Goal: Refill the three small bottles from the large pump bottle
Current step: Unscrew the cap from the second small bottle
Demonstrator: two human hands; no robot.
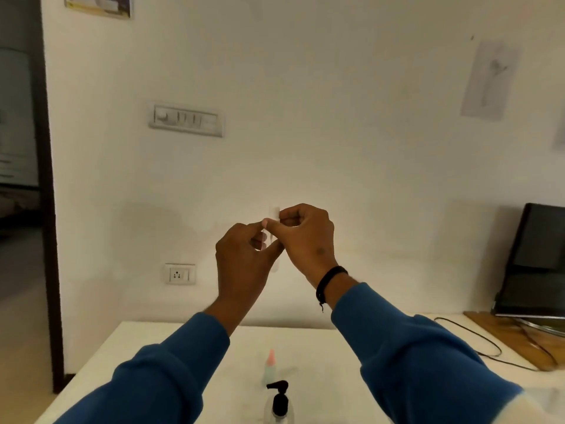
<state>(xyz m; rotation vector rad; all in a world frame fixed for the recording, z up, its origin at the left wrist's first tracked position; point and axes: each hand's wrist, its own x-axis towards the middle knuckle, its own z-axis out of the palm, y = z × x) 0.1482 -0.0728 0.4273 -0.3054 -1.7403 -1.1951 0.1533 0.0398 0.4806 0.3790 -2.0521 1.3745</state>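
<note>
Both hands are raised in front of the wall, well above the table. My left hand holds the body of a small pale bottle, whose lower end shows below my fingers. My right hand pinches the bottle's white top between thumb and fingers. On the white table below stands the large clear pump bottle with a black pump head. Just behind it stands another small bottle with a pink cap. A third small bottle is not in sight.
At the right sit a dark laptop or screen, a wooden board and a black cable trailing across the table. A wall socket and a switch panel are on the wall. A dark doorway is at the left.
</note>
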